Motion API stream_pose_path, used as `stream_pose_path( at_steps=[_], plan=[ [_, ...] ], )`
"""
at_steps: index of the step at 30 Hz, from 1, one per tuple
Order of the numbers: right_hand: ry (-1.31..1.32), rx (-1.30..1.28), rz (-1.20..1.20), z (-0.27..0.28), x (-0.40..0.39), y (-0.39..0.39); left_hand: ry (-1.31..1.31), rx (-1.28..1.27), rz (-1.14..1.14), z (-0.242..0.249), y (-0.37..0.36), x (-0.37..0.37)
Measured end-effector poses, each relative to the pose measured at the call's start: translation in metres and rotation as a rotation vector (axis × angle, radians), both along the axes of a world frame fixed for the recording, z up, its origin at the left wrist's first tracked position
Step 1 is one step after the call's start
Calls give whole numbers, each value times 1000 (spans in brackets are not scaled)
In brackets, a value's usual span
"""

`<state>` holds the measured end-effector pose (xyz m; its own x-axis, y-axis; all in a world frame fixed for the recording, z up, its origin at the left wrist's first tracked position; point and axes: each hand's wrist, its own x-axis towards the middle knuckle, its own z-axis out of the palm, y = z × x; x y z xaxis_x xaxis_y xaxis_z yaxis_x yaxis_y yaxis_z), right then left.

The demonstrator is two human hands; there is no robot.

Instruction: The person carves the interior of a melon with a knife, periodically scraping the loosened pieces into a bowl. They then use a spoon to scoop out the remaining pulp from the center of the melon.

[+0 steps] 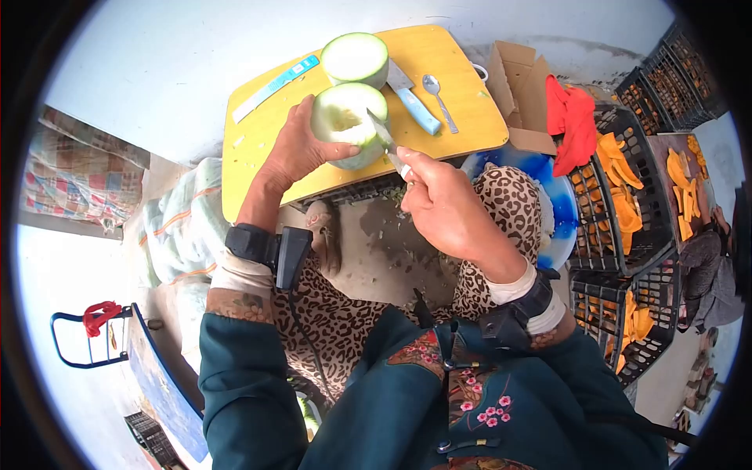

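My left hand is wrapped round the near side of a cut winter melon piece, pale green outside and white inside, with a hollow in its upper face. My right hand grips the light handle of a small knife; its blade enters the melon at the right edge of the hollow. Just behind stands a second winter melon piece, its flat white cut face upward. To the right lie a broad knife with a blue handle and a metal spoon.
On the yellow table lies a long blue-and-white blade. A cardboard box, red cloth, blue basin and black crates of orange slices stand right. Another person is at far right.
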<state>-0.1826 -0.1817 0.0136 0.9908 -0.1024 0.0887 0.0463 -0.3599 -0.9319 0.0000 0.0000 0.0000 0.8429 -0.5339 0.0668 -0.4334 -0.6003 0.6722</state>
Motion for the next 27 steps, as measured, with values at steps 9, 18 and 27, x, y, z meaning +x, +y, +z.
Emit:
stream_pose_path(
  at_steps=[9,18,27],
  plan=[
    [73,-47,48,-2,-28,6,52,-16,10,10,-1,-4],
    [2,-72,31,-5,-59,6,150,-110,-29,1,2,6],
    [-141,-59,-61,-5,-31,13,117,-77,-24,2,1,1]
  ],
)
